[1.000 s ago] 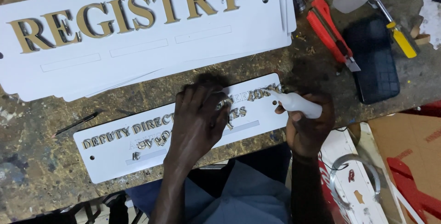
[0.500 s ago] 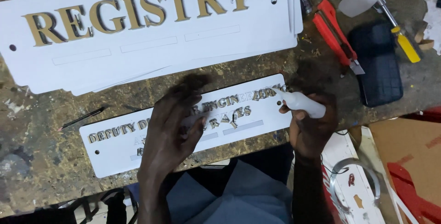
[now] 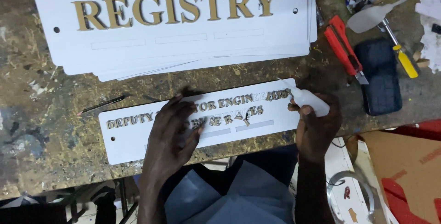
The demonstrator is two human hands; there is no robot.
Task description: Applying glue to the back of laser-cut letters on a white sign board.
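A small white sign plate [image 3: 133,137] with rows of little gold letters lies at the near edge of the worn workbench. My left hand [image 3: 172,130] rests on its middle, fingers spread over the letters, holding nothing. My right hand [image 3: 317,125] is at the plate's right end and grips a small white glue bottle [image 3: 307,100], whose thin nozzle points up-left at the last letters of the top row. Several letters of the lower row sit crooked and loose.
A stack of large white sign boards [image 3: 183,54] with big gold letters lies behind. To the right are a red utility knife [image 3: 342,49], a dark phone [image 3: 380,75], a yellow-handled screwdriver [image 3: 402,56] and a white scrap. A thin black tool [image 3: 103,104] lies left of the plate.
My left hand has slid left and down along the small plate, uncovering letters of both rows. My right hand keeps the glue bottle at the plate's right end.
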